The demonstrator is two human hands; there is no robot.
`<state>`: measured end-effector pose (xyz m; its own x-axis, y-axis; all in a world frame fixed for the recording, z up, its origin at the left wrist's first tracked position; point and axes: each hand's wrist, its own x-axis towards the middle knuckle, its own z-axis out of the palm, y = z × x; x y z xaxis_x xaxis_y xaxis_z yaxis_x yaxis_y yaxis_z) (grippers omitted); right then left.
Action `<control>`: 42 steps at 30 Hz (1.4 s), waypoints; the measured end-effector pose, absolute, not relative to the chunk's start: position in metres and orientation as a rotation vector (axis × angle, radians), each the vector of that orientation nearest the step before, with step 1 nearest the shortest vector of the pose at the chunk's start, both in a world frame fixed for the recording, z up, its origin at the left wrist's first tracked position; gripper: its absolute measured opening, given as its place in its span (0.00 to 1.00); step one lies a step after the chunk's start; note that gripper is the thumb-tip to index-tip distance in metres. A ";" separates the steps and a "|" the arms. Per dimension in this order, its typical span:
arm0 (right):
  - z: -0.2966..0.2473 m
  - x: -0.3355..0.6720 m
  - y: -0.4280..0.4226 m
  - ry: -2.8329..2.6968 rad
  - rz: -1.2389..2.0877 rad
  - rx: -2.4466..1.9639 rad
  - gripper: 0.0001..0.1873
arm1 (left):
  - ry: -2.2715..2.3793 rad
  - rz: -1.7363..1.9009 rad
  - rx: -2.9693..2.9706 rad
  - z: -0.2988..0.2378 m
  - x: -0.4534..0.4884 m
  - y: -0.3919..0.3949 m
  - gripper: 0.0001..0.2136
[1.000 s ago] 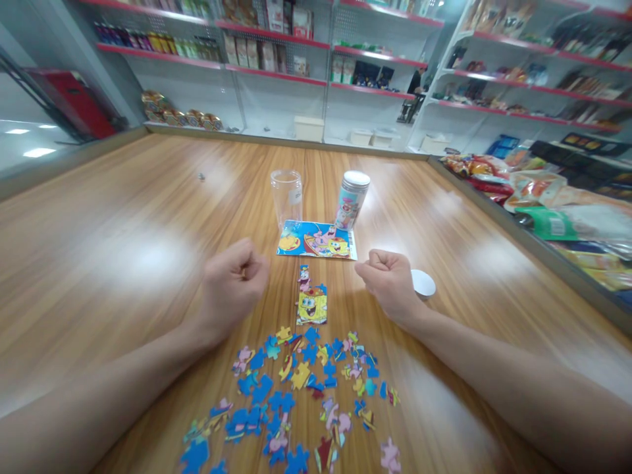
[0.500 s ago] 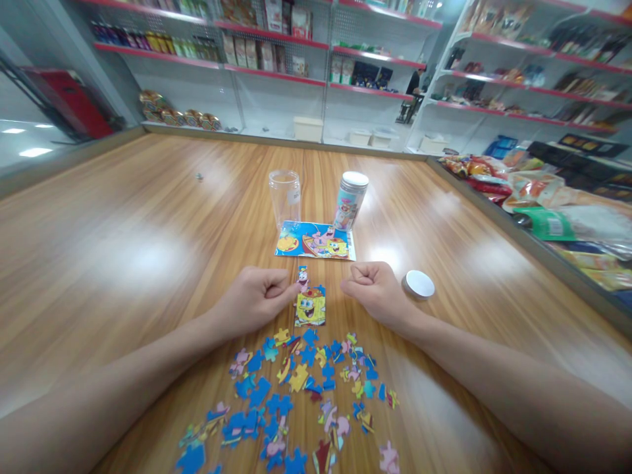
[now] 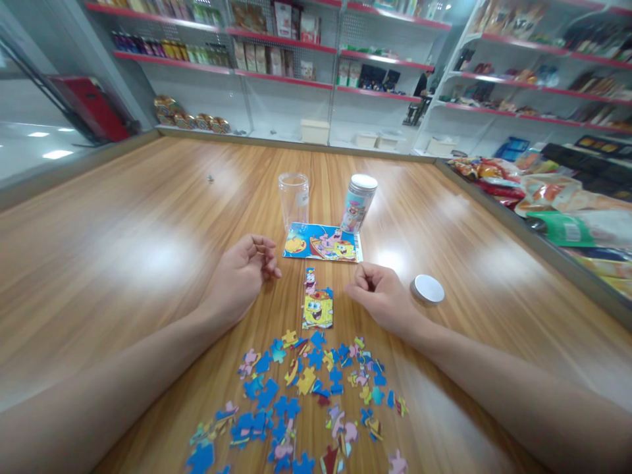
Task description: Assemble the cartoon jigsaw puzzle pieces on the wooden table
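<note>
Stocked shelves (image 3: 284,78) rise beyond the wooden tabletop (image 3: 148,204). I see a joined puzzle section (image 3: 318,309) at the clock's centre, loose pieces (image 3: 306,380) at six o'clock, a picture card (image 3: 323,243) at twelve. The person's left hand (image 3: 245,275), at ten, is loosely open; the right hand (image 3: 381,296), at three, curls closed, palm hidden.

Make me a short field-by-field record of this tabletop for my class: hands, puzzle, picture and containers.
Left hand: loosely curled, no piece visible in it, left of the joined pieces
Right hand: curled closed, between the joined pieces and the round lid; contents hidden
Joined pieces: small section showing a yellow face
Loose pieces: scattered nearer the wearer, many blue
Picture card: flat, beyond the joined pieces
Containers: clear jar and printed canister, both upright
Round lid: on the table, right of the right hand
</note>
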<state>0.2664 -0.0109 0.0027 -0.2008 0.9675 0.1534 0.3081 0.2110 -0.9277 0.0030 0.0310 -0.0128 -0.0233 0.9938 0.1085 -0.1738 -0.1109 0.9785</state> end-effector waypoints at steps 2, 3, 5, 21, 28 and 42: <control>0.001 0.266 -0.010 -1.596 1.055 -1.189 0.14 | 1.042 1.376 1.187 -0.015 0.002 0.031 0.08; 0.000 0.265 -0.010 -1.550 1.094 -1.174 0.12 | 1.039 1.367 1.208 -0.015 0.001 0.032 0.09; 0.000 0.264 -0.010 -1.469 1.166 -1.152 0.08 | 1.017 1.321 1.247 -0.015 0.001 0.031 0.10; -0.008 0.266 -0.012 -1.693 1.057 -1.041 0.13 | 0.898 1.232 1.371 -0.002 0.008 0.021 0.12; -0.007 0.271 -0.013 -2.033 0.805 -0.893 0.21 | 0.897 1.203 1.414 0.002 0.009 0.019 0.12; -0.006 0.273 -0.013 -2.029 0.902 -0.936 0.19 | 0.881 1.176 1.458 0.006 0.013 0.017 0.10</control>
<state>0.2730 -0.0131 -0.0055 -0.4811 0.8205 0.3086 0.3205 0.4923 -0.8093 0.0127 0.0170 0.0062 0.2548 0.9420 0.2182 -0.0558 -0.2110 0.9759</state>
